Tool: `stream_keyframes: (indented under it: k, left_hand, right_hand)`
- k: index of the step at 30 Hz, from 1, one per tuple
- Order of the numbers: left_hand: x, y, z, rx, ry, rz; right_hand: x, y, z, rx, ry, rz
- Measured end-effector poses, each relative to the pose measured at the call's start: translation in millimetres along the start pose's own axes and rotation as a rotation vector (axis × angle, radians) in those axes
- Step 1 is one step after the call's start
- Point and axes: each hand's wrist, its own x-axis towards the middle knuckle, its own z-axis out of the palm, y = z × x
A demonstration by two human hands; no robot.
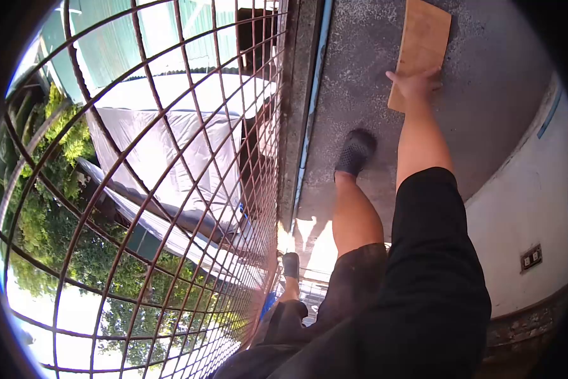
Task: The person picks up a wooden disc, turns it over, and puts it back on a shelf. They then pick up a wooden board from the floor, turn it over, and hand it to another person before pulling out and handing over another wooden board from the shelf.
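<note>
My right hand (416, 85) reaches out at the end of a black sleeve and grips a flat wooden board (425, 38) near its lower end. The thumb sticks out at the board's left edge, and the fingers lie toward its right edge, slightly blurred. The tan board is slightly bent in outline and overlaps the grey floor in this view. My left hand is out of the picture. Left of the arm, my leg in dark shorts ends in a black perforated clog (358, 151).
A rusty wire mesh fence (164, 114) runs along the left, with trees and a grey-covered shape beyond it. A blue pipe (312, 107) follows the floor's edge. Another shod foot (290, 265) shows lower down. At right stands a white wall with a socket (531, 258).
</note>
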Motion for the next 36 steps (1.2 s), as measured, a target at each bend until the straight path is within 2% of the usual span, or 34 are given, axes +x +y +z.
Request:
stream_keyframes:
  k: [2, 5, 8, 10, 12, 13, 14, 15, 17, 18, 21, 24, 26, 27, 29, 31, 33, 36]
  left_hand:
    - [0.2, 1.2, -1.1, 0.011, 0.010, -0.005]
    - [-4.3, -5.2, -11.3, -0.002, 0.010, -0.007]
    - [-15.0, -24.4, -26.7, -0.040, -0.018, 0.008]
    - [-17.0, -39.2, -45.8, -0.084, -0.033, 0.038]
    - [-23.0, -50.5, -53.6, -0.126, -0.058, 0.092]
    - [-21.8, -52.6, -57.1, -0.155, -0.077, 0.132]
    - [-22.3, -59.1, -62.0, -0.182, -0.087, 0.164]
    - [-21.2, -59.6, -63.7, -0.216, -0.099, 0.214]
    - [-21.2, -58.7, -64.3, -0.271, -0.121, 0.313]
    - [-23.5, -49.1, -58.0, -0.299, -0.136, 0.376]
    - [-45.3, 2.0, -40.8, -0.345, -0.153, 0.510]
    - [-53.2, 33.6, -31.1, -0.389, -0.068, 0.586]
    - [-52.8, 41.8, -34.8, -0.352, -0.041, 0.581]
    - [-49.9, 42.5, -37.5, -0.401, -0.112, 0.585]
    - [-57.1, 45.1, -44.6, -0.337, -0.102, 0.599]
    - [-61.3, 38.7, -34.1, -0.292, 0.066, 0.708]
    - [-64.9, 36.4, -35.6, -0.294, 0.090, 0.812]
    - [-57.7, 31.3, -34.3, -0.328, 0.122, 0.888]
  right_hand:
    - [9.5, 5.5, 2.9, 0.052, -0.076, -0.039]
    - [-11.0, -3.7, 2.0, -0.027, 0.067, 0.003]
    - [-47.0, 9.0, -23.3, 0.479, -0.134, -0.336]
    - [-68.2, 19.3, -24.3, 1.124, -0.551, -0.315]
    - [-103.5, 34.1, -41.0, 1.595, -0.994, -0.053]
    - [-120.8, 39.7, -49.6, 1.628, -1.075, -0.149]
    - [-143.6, 42.2, -66.4, 1.811, -1.330, -0.189]
    - [-178.6, 33.8, -99.7, 1.864, -1.446, -0.282]
    - [-213.6, 32.3, -117.0, 1.977, -1.458, -0.368]
    - [-236.9, 26.8, -139.9, 1.884, -1.636, -0.601]
    - [-309.2, 15.2, -214.6, 1.923, -1.678, -0.575]
    - [-358.3, -9.1, -289.0, 1.950, -1.908, -0.727]
    - [-391.4, -16.3, -341.4, 1.859, -1.933, -0.760]
    - [-406.2, -17.7, -365.4, 1.817, -1.930, -0.788]
    - [-432.0, -22.0, -411.6, 1.668, -2.040, -0.969]
    - [-454.0, -11.5, -448.4, 1.593, -1.828, -1.008]
    - [-472.3, 6.7, -475.9, 1.561, -1.927, -0.848]
    - [-491.6, 13.7, -490.0, 1.500, -2.107, -0.942]
